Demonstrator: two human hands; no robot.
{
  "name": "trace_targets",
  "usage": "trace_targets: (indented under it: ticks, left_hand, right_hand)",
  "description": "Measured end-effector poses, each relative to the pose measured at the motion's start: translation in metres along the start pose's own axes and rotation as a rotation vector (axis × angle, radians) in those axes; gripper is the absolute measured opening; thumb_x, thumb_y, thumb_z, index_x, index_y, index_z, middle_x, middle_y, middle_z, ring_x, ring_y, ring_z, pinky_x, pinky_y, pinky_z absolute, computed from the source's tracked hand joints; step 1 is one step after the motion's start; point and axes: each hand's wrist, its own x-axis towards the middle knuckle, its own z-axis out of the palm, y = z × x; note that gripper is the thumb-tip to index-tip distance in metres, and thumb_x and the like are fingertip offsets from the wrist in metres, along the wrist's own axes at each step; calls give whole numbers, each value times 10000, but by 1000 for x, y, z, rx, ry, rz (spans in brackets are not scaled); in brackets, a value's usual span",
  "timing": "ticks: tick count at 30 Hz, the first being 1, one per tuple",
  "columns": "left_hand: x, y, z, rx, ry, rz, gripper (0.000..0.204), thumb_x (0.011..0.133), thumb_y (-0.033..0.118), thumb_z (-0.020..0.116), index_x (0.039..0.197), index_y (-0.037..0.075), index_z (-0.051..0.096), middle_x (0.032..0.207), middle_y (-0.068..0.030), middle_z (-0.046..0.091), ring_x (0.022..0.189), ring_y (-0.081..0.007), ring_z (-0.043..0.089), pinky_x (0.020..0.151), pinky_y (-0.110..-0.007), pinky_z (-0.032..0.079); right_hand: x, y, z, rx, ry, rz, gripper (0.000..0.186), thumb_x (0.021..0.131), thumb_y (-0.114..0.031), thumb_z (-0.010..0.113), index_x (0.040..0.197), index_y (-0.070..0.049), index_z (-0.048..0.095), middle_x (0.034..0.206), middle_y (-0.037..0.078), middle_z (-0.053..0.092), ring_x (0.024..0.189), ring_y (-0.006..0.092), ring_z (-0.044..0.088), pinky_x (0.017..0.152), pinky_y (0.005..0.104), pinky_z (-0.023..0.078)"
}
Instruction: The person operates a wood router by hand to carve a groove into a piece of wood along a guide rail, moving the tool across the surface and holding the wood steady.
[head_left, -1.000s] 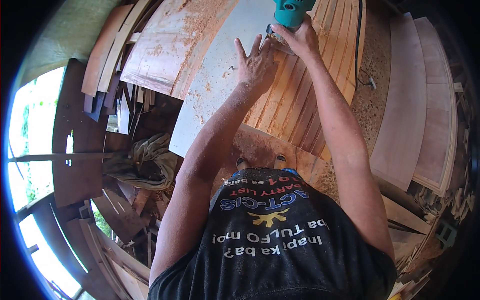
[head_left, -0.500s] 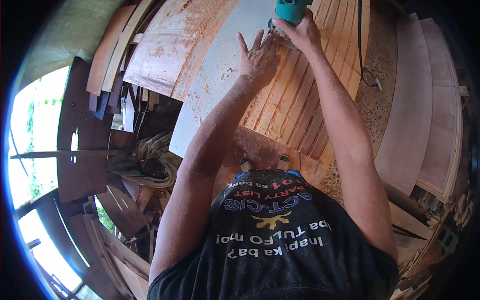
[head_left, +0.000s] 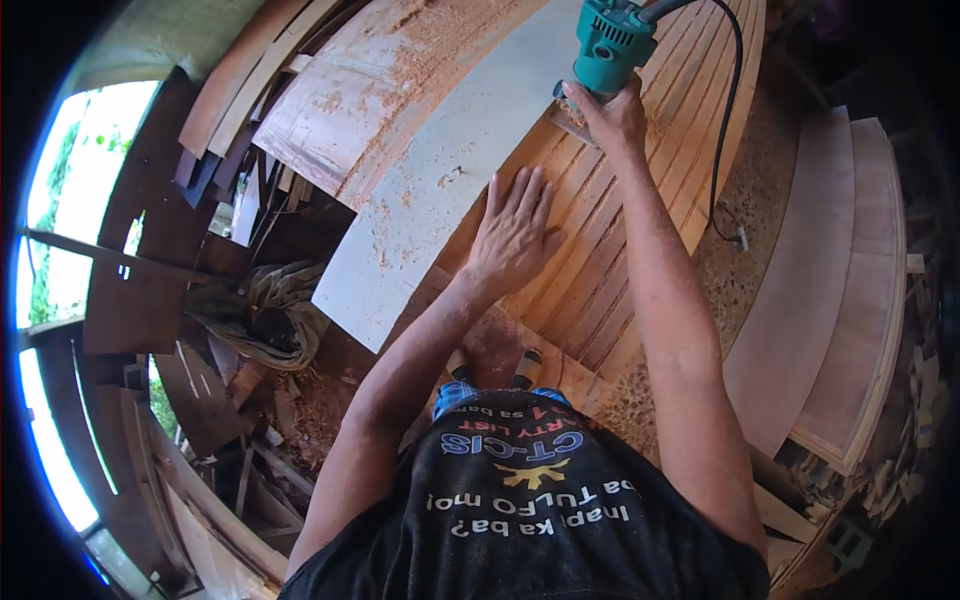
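Note:
A teal power router (head_left: 610,50) with a black cord stands on a wooden panel (head_left: 690,150) cut with several long parallel grooves and dusted with shavings. My right hand (head_left: 617,115) is wrapped round the router's lower body, just above its base. Lower and to the left, my left hand (head_left: 515,225) lies flat on the panel, fingers stretched out, its tips near the edge of a white sheet (head_left: 400,240) that carries scattered shavings and runs along the panel's left side.
Another dusty board (head_left: 330,130) and stacked planks (head_left: 240,60) lie at the upper left. Curved plywood sheets (head_left: 780,300) are stacked to the right. A bundled cloth (head_left: 270,320) sits among offcuts at the left. My feet (head_left: 525,365) stand on the shavings-strewn floor.
My left hand has moved from beside the router's base back toward my body, now lying flatter. The view has shifted, showing more of the router, still in my right hand.

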Motion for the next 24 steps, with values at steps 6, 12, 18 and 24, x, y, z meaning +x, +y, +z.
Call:
trace_targets:
  ticks: [6, 12, 18, 24]
  left_hand:
    - [-98, 9, -43, -48, -117, -88, 642, 896, 404, 510, 1362, -21, 386, 1508, -154, 246, 1420, -270, 181, 1147, -497, 112]
    - [-125, 10, -67, -210, -126, -153, 534, 828, 253, 633, 1260, -25, 486, 1386, -165, 404, 1344, -294, 317, 1096, -476, 253]
    - [-53, -18, -63, -191, 153, -2, 342, 852, 206, 591, 1130, 12, 542, 1285, -149, 471, 1299, -325, 359, 1080, -485, 279]
    - [57, -33, -1, -4, 275, 21, 451, 881, 272, 558, 1271, 57, 488, 1392, -101, 431, 1341, -301, 324, 1077, -553, 244]
  right_hand:
    - [2, -8, 1, 59, -43, 26, 860, 684, -462, 786, 1268, 0, 356, 1067, 164, 612, 953, 307, 630, 829, 440, 505]
    - [15, 5, 2, 65, -85, 35, 888, 703, -453, 779, 1258, 62, 315, 1047, 203, 598, 941, 321, 626, 831, 416, 509]
    - [15, -8, 4, 103, -84, 69, 887, 696, -445, 785, 1259, 58, 320, 1074, 210, 593, 968, 315, 619, 847, 405, 505]
    - [12, -1, 1, 139, -13, 19, 890, 669, -429, 794, 1266, 51, 341, 1099, 222, 591, 987, 341, 611, 851, 420, 484]
